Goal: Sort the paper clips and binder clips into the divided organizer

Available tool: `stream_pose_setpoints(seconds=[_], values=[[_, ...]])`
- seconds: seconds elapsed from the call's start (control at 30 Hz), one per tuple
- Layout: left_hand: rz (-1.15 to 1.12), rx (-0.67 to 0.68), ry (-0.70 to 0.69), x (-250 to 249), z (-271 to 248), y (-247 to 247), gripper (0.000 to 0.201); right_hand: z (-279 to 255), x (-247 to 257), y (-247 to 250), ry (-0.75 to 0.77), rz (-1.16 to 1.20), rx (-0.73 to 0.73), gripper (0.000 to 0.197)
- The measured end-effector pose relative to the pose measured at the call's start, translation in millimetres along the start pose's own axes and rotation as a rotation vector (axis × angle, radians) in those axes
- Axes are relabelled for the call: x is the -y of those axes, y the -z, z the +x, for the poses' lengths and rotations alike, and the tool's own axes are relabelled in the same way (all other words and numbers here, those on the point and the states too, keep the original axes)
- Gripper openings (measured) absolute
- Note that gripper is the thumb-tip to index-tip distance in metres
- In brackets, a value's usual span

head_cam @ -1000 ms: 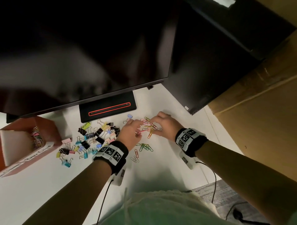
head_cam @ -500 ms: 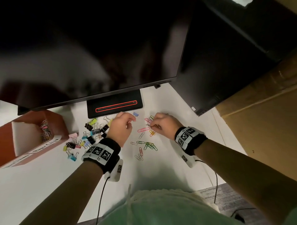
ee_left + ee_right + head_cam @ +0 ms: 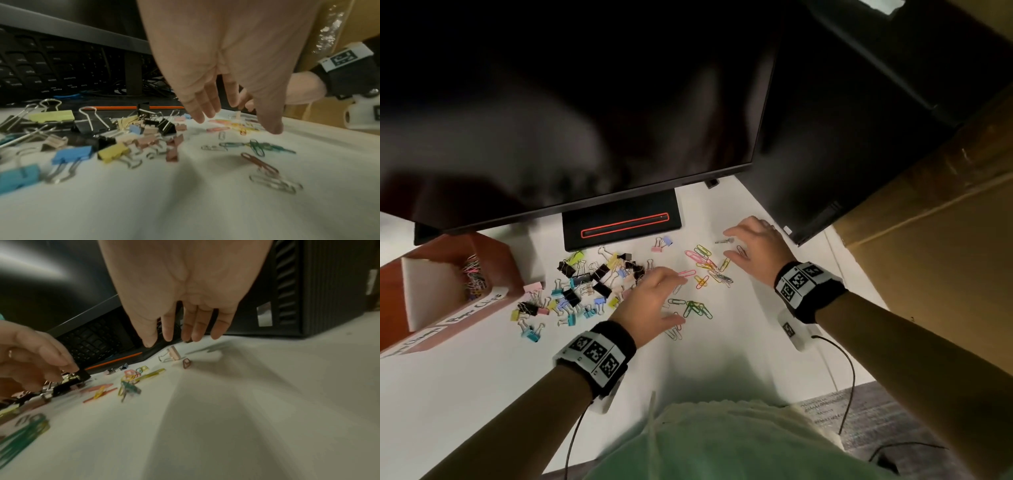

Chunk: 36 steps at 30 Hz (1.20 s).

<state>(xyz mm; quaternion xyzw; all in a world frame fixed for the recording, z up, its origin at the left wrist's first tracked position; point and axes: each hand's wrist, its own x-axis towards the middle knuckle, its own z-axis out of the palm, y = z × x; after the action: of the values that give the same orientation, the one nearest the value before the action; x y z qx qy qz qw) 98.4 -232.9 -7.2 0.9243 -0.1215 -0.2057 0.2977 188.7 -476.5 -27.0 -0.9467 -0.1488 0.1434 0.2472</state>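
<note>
Colored paper clips [image 3: 705, 270] lie scattered on the white desk [image 3: 482, 394] between my hands. Left of them sits a heap of binder clips [image 3: 592, 281] in black, blue, yellow and pink. My left hand [image 3: 669, 299] hovers open at the edge of both heaps, fingers spread [image 3: 197, 118], holding nothing. My right hand [image 3: 732, 244] hangs open farther back right, fingertips [image 3: 168, 337] just above a small pink binder clip [image 3: 172, 353]. The red-brown divided organizer [image 3: 493, 253] stands at the far left, with paper clips [image 3: 474, 274] in one compartment.
A dark monitor [image 3: 585, 102] overhangs the back of the desk, and its stand base [image 3: 621, 226] has a red outline. A black computer tower [image 3: 859, 137] stands at back right, beside a cardboard box [image 3: 945, 257]. Wrist-camera cables [image 3: 849, 377] trail off the front edge.
Both hands were curled close together over the paper clips. They have now opened and drawn apart, the right toward the back right, the left toward me.
</note>
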Motion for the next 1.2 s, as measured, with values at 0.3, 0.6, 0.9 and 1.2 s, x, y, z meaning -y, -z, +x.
stream_pose_setpoints(seconds=[0.3,0.6,0.9,1.2], values=[[-0.078,0.072,0.335,2.9,-15.7,-16.1,0.068,-26.4,4.0,-14.6,-0.15,0.238,0.171,0.091],[0.012,-0.117,0.247,0.5,14.7,-14.9,0.084,-24.8,37.1,-30.4,0.019,0.24,0.258,0.074],[0.028,-0.019,0.125,2.7,28.6,-19.3,0.052,-6.3,36.7,-37.4,0.075,0.096,0.268,0.038],[-0.005,-0.084,0.202,5.7,37.5,-20.1,0.014,0.8,46.0,-30.9,0.014,0.062,0.284,0.032]])
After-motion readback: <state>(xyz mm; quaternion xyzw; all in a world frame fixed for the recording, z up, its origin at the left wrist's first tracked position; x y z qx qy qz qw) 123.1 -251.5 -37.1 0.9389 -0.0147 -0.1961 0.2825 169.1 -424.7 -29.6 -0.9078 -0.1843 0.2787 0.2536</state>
